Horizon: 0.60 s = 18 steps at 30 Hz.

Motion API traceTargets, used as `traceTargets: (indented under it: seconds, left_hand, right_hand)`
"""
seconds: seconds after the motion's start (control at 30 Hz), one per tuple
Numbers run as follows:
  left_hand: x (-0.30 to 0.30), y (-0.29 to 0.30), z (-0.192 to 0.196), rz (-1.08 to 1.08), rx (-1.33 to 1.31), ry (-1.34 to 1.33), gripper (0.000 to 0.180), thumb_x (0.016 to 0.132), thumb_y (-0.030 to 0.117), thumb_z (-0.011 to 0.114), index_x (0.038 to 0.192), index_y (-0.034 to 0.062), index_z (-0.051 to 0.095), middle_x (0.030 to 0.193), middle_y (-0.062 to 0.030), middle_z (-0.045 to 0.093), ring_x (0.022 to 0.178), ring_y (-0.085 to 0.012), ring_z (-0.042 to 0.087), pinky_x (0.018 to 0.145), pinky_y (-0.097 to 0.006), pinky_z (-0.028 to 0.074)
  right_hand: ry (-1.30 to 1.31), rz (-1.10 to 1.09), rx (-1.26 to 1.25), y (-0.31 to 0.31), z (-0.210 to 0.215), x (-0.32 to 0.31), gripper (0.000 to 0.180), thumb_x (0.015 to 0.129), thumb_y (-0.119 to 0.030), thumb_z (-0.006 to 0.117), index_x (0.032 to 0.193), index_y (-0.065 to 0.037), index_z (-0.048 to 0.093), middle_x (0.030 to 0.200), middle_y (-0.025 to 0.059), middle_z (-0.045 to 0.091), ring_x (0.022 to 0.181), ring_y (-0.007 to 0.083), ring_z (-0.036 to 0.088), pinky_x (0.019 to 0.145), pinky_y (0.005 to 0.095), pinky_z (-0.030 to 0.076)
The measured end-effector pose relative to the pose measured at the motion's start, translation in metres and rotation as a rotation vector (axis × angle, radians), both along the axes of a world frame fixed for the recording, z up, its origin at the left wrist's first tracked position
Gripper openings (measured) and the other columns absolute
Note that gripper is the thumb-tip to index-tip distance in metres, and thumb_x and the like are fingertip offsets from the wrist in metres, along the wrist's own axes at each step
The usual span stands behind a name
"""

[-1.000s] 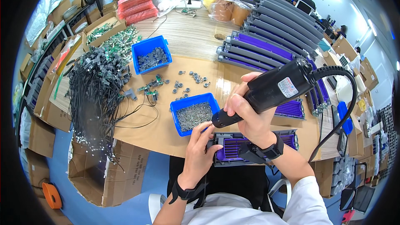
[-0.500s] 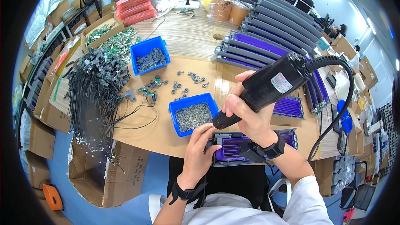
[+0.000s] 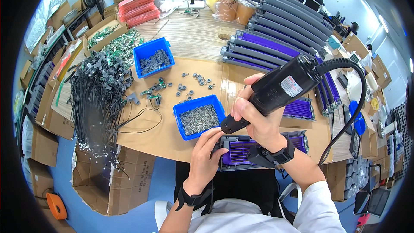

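A black electric screwdriver (image 3: 276, 92) is wrapped in my right hand (image 3: 258, 118), tilted with its nose down to the left. That nose meets the fingertips of my left hand (image 3: 205, 155), at the upper left corner of a purple and grey slatted panel (image 3: 241, 152). My left thumb presses on the panel's left end, with the fingers curled at its upper corner. Whether a screw sits under the driver's tip is hidden. Just beyond my left fingers stands a blue bin of small metal screws (image 3: 199, 120).
Another blue bin (image 3: 166, 70) holds grey round parts, with several loose ones (image 3: 200, 80) nearby. Black cables (image 3: 97, 99) hang over the left table edge beside green circuit boards (image 3: 116, 45). Grey and purple panels (image 3: 293, 17) are stacked at far right. The screwdriver's cord (image 3: 360, 86) loops down the right side.
The view has shifted very slightly. Both hands, the screwdriver and the panel keep the same places relative to each other.
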<state>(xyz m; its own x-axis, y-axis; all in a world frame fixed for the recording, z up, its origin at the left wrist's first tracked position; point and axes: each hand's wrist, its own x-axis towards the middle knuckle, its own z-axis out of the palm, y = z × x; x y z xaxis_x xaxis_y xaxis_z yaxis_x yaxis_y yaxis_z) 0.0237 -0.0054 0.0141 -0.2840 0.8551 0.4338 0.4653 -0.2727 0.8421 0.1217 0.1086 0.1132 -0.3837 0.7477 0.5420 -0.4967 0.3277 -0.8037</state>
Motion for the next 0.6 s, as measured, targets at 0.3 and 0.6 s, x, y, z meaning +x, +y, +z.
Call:
traceTargets:
  seconds: [0.3,0.6]
  left_hand:
    - [0.001,-0.001,0.0,-0.01,-0.049,-0.131,0.045,0.07,-0.007,0.075,0.112,0.0017,0.063,0.121,-0.013,0.058,0.107,-0.0309,0.059,0.086,-0.037,0.051]
    - [0.001,-0.002,-0.001,-0.01,-0.03,-0.099,0.035,0.072,-0.006,0.074,0.105,0.0008,0.067,0.113,-0.0119,0.06,0.098,-0.0267,0.062,0.082,-0.034,0.051]
  right_hand:
    - [-0.088,-0.054,0.041,-0.002,0.011,0.007,0.04,0.081,0.003,0.06,0.117,0.0,0.044,0.068,0.0077,0.055,0.056,0.0158,0.056,0.057,0.0315,0.05]
    - [-0.169,-0.104,0.17,-0.012,0.019,0.033,0.034,0.078,0.009,0.07,0.109,0.006,0.056,0.071,0.003,0.062,0.062,0.006,0.057,0.057,0.0224,0.046]
